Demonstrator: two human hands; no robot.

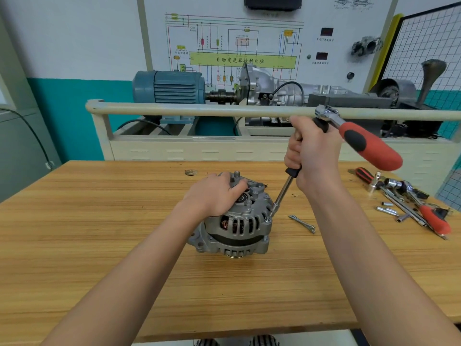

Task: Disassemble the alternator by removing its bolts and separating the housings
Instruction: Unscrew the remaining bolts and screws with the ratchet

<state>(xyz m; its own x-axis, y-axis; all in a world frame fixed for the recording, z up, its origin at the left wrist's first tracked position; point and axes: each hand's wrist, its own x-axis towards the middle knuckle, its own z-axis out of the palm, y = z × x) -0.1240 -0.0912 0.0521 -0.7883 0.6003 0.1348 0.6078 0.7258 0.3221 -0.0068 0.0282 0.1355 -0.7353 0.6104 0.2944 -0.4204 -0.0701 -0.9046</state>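
Note:
A grey alternator (237, 226) stands on the wooden table (99, 221), rear housing up. My left hand (214, 193) rests on its top and holds it steady. My right hand (311, 151) grips the black sleeve of a long extension bar (283, 193). The bar slants down to a bolt (268, 219) on the alternator's right rim. A red-handled ratchet (361, 141) sits on the bar's top end and sticks out to the right. Two removed long bolts (303, 223) lie on the table just right of the alternator.
Loose sockets, bars and a second red ratchet (424, 211) lie at the table's right edge. Behind the table stands a training rig with a beige rail (199, 109), a blue motor (169, 87) and a gearbox. A small hole (190, 172) marks the tabletop.

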